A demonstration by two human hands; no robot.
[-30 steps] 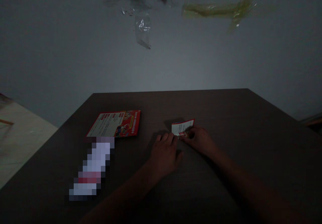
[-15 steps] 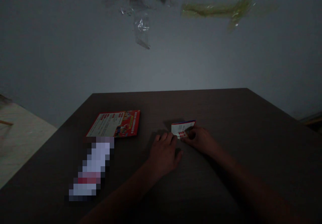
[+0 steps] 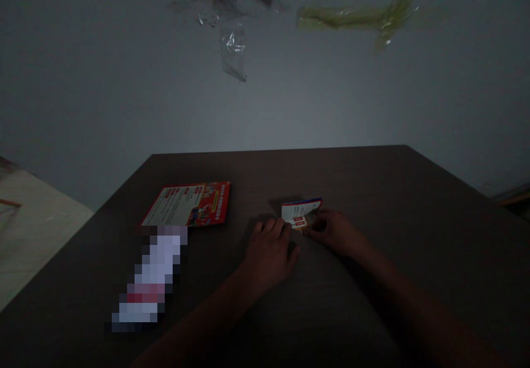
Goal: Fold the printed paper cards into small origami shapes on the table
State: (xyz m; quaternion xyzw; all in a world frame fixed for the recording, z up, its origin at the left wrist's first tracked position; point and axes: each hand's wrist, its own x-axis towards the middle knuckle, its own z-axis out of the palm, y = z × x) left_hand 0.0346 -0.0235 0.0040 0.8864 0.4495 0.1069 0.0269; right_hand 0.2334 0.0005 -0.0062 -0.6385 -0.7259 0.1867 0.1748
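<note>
Head view: folded card (image 3: 295,212), white with red label boxes, print too small to read, stands part-open on tabletop (image 3: 348,175), just beyond and between the hands. Left hand (image 3: 267,252) palm-down, thumb spread, fingertips at card's near-left corner; right hand (image 3: 334,232) pinches its right end. Red-and-white booklet (image 3: 186,204) farther left, lettering unreadable; pixelated item (image 3: 151,274) nearer.

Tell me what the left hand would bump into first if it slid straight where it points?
Probably the small folded card, just past the fingertips of the left hand. It's too dark to tell whether they already touch it.
</note>
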